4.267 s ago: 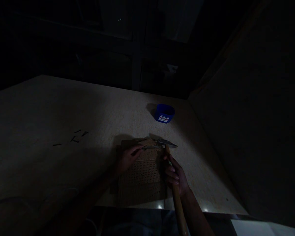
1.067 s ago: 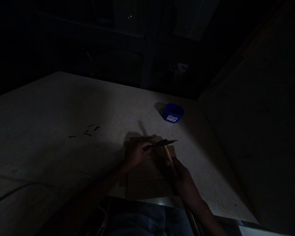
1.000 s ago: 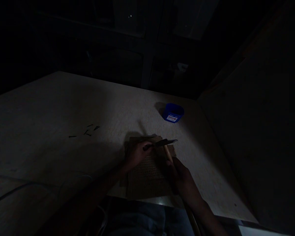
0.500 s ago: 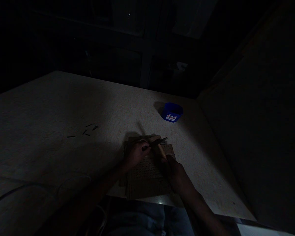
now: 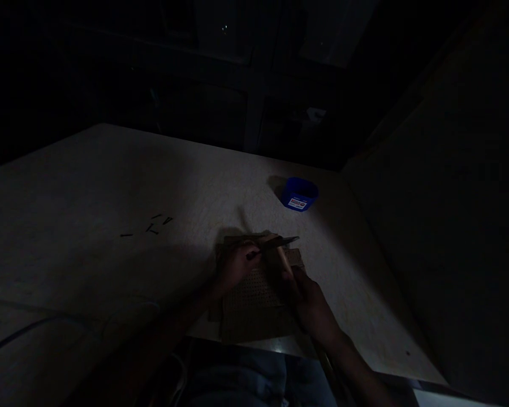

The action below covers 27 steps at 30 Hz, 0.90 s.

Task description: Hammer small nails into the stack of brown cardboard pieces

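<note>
In dim light my right hand is closed around the wooden handle of a hammer. The hammer's dark head lies crosswise at the handle's top, its tapered end pointing right. My left hand is closed in a pinch beside the left end of the head. Between its fingertips there is a small dark thing, too dim to name for sure. Both hands are above a brown, cardboard-like board with rows of small holes or dots. The hands and the hammer cover the board's upper part.
Several dark nails or screws lie scattered on the pale tabletop to the left. A blue plastic tub with a white label stands behind the board on the right. A thin cable runs at the lower left. A dark wall rises along the right.
The hammer has shifted a little to the right, and more of its handle shows below my right hand. My left hand stays in nearly the same place, pinched.
</note>
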Available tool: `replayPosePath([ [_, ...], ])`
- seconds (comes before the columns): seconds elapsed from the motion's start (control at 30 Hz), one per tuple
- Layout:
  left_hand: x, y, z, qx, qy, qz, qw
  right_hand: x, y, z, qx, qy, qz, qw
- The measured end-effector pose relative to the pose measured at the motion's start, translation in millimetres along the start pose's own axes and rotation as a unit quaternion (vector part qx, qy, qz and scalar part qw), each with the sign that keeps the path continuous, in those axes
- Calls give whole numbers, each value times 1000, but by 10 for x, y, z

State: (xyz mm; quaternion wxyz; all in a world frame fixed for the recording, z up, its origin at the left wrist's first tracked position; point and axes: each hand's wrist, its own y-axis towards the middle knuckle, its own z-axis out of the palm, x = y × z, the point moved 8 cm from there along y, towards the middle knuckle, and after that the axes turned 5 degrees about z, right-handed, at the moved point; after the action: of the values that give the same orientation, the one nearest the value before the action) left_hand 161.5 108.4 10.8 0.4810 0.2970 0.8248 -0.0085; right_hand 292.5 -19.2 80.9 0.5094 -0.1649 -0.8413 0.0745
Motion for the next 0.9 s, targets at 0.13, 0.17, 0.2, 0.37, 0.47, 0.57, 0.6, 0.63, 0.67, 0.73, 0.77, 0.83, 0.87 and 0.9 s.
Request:
replayPosePath([
  [0.13,-64,13,-18,2,-11,21,1000,-63,-46,-98,-50,38,-15,998],
  [0.17,-68,15,-21,3,-10,20,1000,-94,-46,-95,-52,46,-14,997],
  [0.2,-68,17,-28,2,-7,18,1000,-134,-39,-79,-52,58,-10,997],
  [0.37,-79,21,-44,-14,-18,45,999,-439,26,89,-51,211,71,974],
  [0.47,-72,24,-30,-11,-29,51,998,-592,26,203,-36,310,130,941],
  [0.57,-67,27,-19,-3,-28,40,999,-637,-20,192,-42,378,144,913],
  [0.6,-68,26,-23,-4,-26,36,999,-633,-42,165,-46,397,138,906],
  [0.63,-71,24,-28,-5,-23,33,999,-627,-65,132,-50,412,130,900],
  [0.67,-74,20,-35,-6,-18,30,999,-626,-91,92,-56,426,121,895],
  [0.73,-80,10,-49,-9,-5,26,1000,-644,-140,1,-69,444,106,887],
  [0.77,-83,6,-56,-11,1,25,1000,-664,-161,-45,-75,450,100,884],
  [0.83,-88,-1,-66,-13,8,26,1000,-728,-196,-133,-82,457,93,881],
  [0.87,-91,-1,-70,-14,9,28,999,-770,-211,-172,-84,460,91,880],
  [0.9,-94,0,-72,-14,8,30,999,-819,-226,-208,-85,462,92,878],
])
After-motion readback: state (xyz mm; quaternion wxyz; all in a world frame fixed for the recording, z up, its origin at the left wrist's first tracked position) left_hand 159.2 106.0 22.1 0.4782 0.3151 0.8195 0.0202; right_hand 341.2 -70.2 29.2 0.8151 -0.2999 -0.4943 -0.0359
